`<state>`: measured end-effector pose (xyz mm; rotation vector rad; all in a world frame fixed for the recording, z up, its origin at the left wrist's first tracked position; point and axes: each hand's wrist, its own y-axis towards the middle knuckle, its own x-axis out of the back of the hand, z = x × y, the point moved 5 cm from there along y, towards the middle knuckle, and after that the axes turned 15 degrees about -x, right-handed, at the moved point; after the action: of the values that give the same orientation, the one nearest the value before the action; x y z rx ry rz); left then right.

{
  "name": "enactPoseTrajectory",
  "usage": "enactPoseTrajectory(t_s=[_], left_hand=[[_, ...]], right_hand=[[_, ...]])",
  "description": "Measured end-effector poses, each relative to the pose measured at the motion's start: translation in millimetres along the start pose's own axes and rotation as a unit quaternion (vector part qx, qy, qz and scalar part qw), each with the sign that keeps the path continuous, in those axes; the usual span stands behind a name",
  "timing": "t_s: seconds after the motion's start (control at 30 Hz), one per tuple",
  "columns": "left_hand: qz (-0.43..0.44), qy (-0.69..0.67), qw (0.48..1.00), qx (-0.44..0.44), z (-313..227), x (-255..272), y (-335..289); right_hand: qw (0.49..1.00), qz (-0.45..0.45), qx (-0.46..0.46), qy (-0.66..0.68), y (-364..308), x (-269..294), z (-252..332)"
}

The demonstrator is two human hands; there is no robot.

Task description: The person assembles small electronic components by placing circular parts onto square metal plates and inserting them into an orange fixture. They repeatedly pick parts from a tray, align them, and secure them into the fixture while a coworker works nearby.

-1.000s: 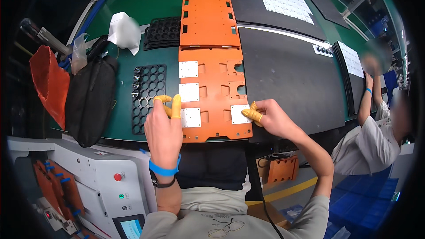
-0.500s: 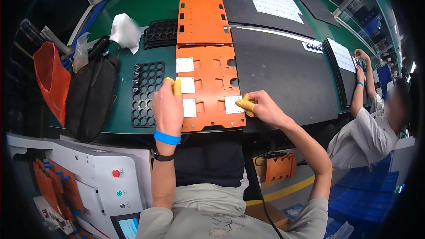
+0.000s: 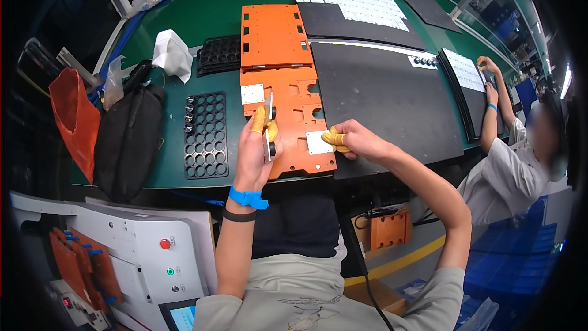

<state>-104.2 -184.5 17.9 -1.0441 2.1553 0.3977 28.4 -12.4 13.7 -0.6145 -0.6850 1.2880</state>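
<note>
My left hand (image 3: pixel 256 144), with yellow finger cots, holds two white square plates (image 3: pixel 267 107) turned almost edge-on above the orange fixture (image 3: pixel 288 95). Black round parts stick out from the plates' undersides. The fingers of my right hand (image 3: pixel 352 140), also in yellow cots, are closed on the right edge of another white square plate (image 3: pixel 315 144) at the fixture's near right corner. One more white plate lies flat at the fixture's left side. The fixture's orange lid (image 3: pixel 273 37) is folded back on the far side.
A black tray with round pockets (image 3: pixel 206 138) lies left of the fixture, several lens-like parts in it. A large black sheet (image 3: pixel 380 104) covers the right. Beyond are white plates in rows (image 3: pixel 361 6). A co-worker's hands (image 3: pixel 490 79) are at the right; a black bag (image 3: pixel 128 141) lies left.
My left hand has lifted two plates from the fixture's left side and tilted them up. My right hand still grips the right plate, which has barely shifted.
</note>
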Motion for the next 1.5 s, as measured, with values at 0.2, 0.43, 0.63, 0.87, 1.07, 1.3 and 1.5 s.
enactPoseTrajectory(t_s=[0.2, 0.43, 0.63, 0.87, 1.07, 1.3, 1.5], left_hand=[[-0.043, 0.039, 0.998, -0.026, 2, 1, -5], [-0.031, 0.016, 0.999, -0.025, 0, 1, -6], [0.000, -0.007, 0.999, -0.044, -1, 6, -7], [-0.052, -0.005, 0.998, -0.027, -5, -3, -11], [-0.049, -0.009, 0.998, -0.025, -1, 6, -11], [-0.060, -0.016, 0.998, -0.013, 1, 16, -14], [-0.062, -0.014, 0.998, -0.010, 0, 19, -17]], right_hand=[[0.991, -0.062, 0.111, -0.037, -10, -7, 1], [0.972, -0.100, 0.210, -0.019, -37, 0, 28], [0.641, -0.478, 0.350, -0.489, -67, 79, 37], [0.593, -0.588, 0.271, -0.479, -62, 179, -52], [0.710, -0.602, 0.235, -0.280, -66, 180, -51], [0.688, -0.603, 0.244, -0.322, -39, 207, -32], [0.666, -0.672, 0.217, -0.240, -14, 282, -34]])
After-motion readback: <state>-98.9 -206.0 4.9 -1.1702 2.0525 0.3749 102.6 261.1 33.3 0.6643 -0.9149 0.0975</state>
